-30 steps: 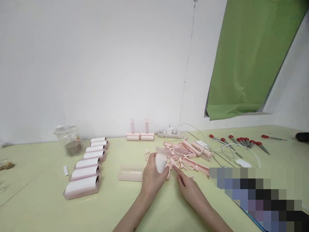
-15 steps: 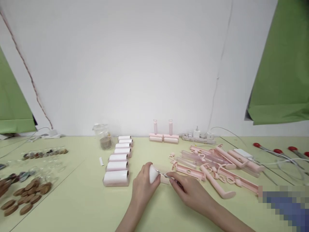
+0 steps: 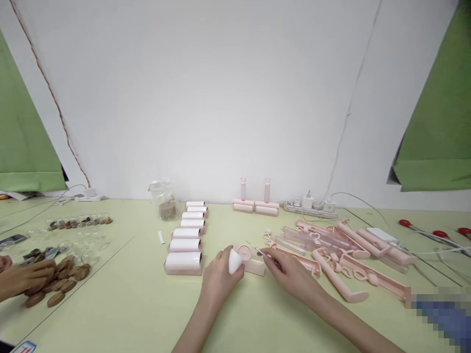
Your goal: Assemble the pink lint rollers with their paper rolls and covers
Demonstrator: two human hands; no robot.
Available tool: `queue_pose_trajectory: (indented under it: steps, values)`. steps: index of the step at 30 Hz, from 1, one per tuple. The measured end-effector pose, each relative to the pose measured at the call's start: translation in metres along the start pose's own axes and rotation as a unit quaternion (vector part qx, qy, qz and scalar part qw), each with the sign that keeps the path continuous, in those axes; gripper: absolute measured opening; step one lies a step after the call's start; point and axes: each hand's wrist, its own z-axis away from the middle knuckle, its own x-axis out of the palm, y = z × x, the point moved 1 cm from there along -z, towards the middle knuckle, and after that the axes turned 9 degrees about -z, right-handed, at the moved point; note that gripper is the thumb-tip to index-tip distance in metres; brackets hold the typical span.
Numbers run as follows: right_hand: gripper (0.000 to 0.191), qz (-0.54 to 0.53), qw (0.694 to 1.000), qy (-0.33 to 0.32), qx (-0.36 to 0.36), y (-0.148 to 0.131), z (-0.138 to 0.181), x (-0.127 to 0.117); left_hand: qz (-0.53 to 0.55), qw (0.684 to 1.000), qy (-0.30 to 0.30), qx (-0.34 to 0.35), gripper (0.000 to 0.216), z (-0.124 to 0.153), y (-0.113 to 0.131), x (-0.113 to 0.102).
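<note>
My left hand (image 3: 220, 274) is closed around a white paper roll (image 3: 234, 262), its end turned toward me. Just beyond the roll are a round pink end piece (image 3: 244, 253) and a clear plastic cover (image 3: 254, 267). Thin metal scissors (image 3: 259, 250) are gripped in my right hand (image 3: 290, 273), their tips a little apart from the roll. My fingers hide most of the handles.
Several white rolls in clear covers (image 3: 183, 263) form a row at left. Pink plastic parts (image 3: 333, 274) lie heaped at right. Two pink rollers (image 3: 267, 190) stand near the wall, beside a power strip (image 3: 311, 210). Another person's hand (image 3: 31, 279) touches brown discs (image 3: 56, 299).
My right hand has drawn the scissors back from the roll. The pink end piece now shows beside the roll. Another person's hand has appeared at far left. The view has shifted slightly.
</note>
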Motion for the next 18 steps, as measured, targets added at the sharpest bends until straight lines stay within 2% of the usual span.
queue_pose_trajectory:
  steps: [5, 9, 12, 18]
  values:
    - [0.022, -0.180, 0.976, 0.102, -0.071, -0.015, -0.042, -0.028, 0.051, 0.997, 0.052, 0.001, 0.046, -0.024, 0.001, -0.015]
    - [0.017, -0.224, 0.960, 0.145, -0.088, -0.029, -0.059, -0.040, 0.116, 0.981, 0.091, 0.124, 0.032, -0.036, 0.008, -0.017]
    - [0.014, -0.230, 0.958, 0.145, -0.090, -0.032, -0.059, -0.042, 0.152, 0.968, 0.113, 0.164, 0.034, -0.037, 0.011, -0.011]
    - [0.009, -0.202, 0.969, 0.129, -0.069, -0.031, -0.053, -0.049, 0.181, 0.968, 0.120, 0.128, 0.034, -0.035, 0.011, -0.006]
